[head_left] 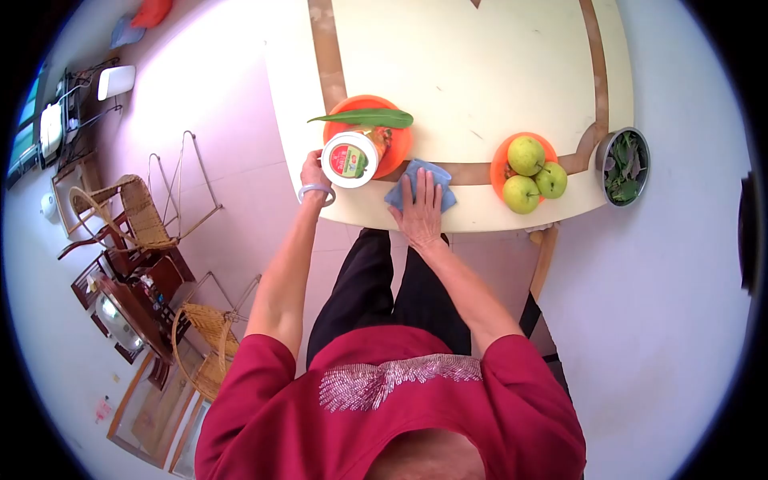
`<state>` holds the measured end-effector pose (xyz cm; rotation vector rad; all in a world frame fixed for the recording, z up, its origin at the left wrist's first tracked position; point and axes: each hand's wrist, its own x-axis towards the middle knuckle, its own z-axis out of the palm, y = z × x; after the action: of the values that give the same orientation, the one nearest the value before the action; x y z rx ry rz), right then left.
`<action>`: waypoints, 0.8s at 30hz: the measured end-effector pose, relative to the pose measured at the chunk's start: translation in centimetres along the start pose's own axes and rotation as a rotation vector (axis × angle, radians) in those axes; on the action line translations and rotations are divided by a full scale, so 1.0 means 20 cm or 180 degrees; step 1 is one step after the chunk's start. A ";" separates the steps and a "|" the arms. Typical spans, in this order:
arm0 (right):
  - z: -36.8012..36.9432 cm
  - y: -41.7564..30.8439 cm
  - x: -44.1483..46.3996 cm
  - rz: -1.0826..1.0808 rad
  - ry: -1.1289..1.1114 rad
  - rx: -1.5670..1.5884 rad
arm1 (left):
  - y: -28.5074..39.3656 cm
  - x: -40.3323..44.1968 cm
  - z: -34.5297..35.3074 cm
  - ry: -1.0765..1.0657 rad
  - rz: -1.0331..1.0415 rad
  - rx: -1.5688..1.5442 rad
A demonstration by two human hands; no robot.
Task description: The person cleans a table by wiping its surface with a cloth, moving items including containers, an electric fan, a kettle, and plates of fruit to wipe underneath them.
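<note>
My left hand [314, 174] is closed on the side of a white-lidded container [350, 160] with a red and green label. The container is at the front edge of an orange plate [400, 156], partly over it. A long green leaf [368, 118] lies across the plate behind the container. My right hand [419, 214] lies flat with its fingers spread on a blue cloth [445, 197] near the table's front edge, just right of the plate. Nothing is gripped between its fingers.
The cream table [472, 72] has brown bands. Green fruits [522, 195] sit on another orange plate [498, 170] to the right. A metal bowl of leaves [626, 166] is at the table's right edge. Wicker chairs [144, 210] stand at left.
</note>
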<state>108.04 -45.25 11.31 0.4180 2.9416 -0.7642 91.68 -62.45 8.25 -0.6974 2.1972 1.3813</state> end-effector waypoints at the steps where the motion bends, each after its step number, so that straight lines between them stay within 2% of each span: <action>1: 0.03 0.03 0.00 -0.0018 0.0022 -0.0039 | -0.04 0.07 0.01 -0.0046 -0.0392 -0.0782; 2: 0.07 0.07 -0.01 -0.0038 0.0039 -0.0074 | -0.07 0.12 0.02 -0.0032 -0.0380 -0.0422; 6: 0.08 0.24 0.16 0.0100 0.0387 -0.0543 | 0.00 0.09 0.04 -0.0370 -0.0590 -0.0982; 9: -0.03 0.41 0.47 0.0070 0.0412 -0.0664 | -0.01 0.06 0.02 -0.0420 -0.1322 -0.1603; 10: -0.07 0.46 0.58 0.0050 0.0415 -0.0734 | -0.11 0.09 -0.01 -0.0542 -0.1240 -0.1642; 13: -0.11 0.58 0.85 0.0143 0.0649 -0.0776 | -0.09 0.00 -0.07 -0.0421 -0.1379 -0.1866; 15: -0.04 0.56 0.86 0.0301 0.0784 -0.0981 | -0.20 0.05 -0.11 -0.0389 -0.1349 -0.1838; 17: 0.03 0.49 0.67 0.0134 0.0840 -0.0838 | -0.25 0.07 -0.10 -0.0445 -0.1492 -0.1879; 19: 0.06 0.41 0.35 0.0105 0.0562 -0.0687 | -0.16 0.02 -0.02 -0.0602 -0.1582 -0.1837; 24: 0.06 0.35 -0.32 0.0112 0.0224 -0.0160 | -0.08 -0.02 0.09 -0.0743 -0.1378 -0.1208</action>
<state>116.13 -41.51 7.92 0.5014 3.0024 -0.6838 93.12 -61.29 6.70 -1.0157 1.5049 1.5601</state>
